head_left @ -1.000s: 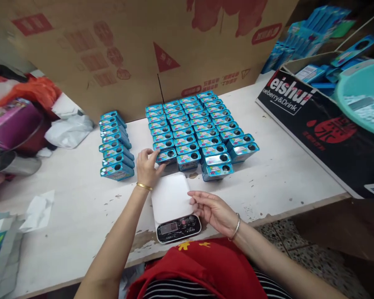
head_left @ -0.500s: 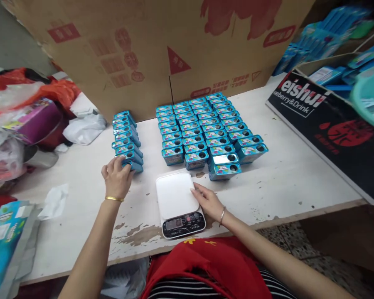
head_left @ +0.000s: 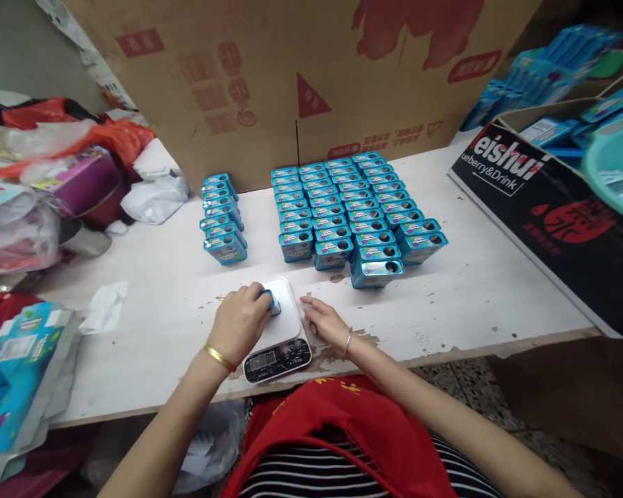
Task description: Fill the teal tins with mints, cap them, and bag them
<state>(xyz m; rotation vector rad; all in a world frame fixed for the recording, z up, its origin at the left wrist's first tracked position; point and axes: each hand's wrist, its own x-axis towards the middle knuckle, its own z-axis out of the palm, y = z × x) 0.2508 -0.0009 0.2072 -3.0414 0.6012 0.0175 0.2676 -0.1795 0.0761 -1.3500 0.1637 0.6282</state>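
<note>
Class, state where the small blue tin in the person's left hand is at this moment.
The small blue tin sits on the white kitchen scale at the table's near edge, gripped by the left hand; the right hand rests beside the scale.

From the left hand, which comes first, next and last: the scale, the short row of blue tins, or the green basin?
1. Scale: right under the left hand, which holds a blue tin on it.
2. Short row of tins: farther back on the table, a little to the left.
3. Green basin: far off at the right edge.
</note>
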